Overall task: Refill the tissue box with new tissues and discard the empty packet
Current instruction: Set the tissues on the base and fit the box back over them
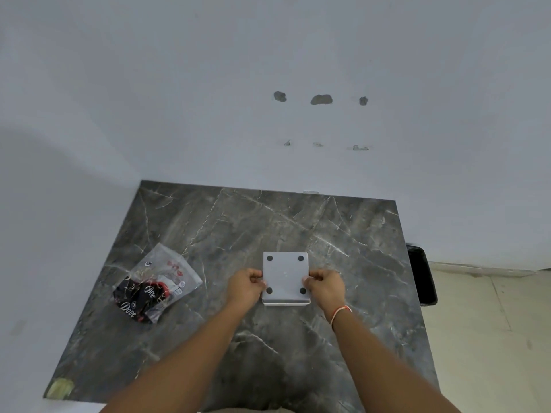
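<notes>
A white square tissue box (285,274) lies upside down on the dark marble table (268,222), its flat base with four black round feet facing up. My left hand (246,286) grips its left edge and my right hand (325,286) grips its right edge, fingers curled over the sides. A crumpled, flattened plastic tissue packet (156,284) with black, red and clear print lies on the table to the left, apart from both hands. No tissues show.
A white wall (268,114) with several small holes rises right behind the table. A black bin (422,275) stands on the floor off the table's right edge. Pale floor tiles (492,338) lie at the right. The table's near left corner is chipped.
</notes>
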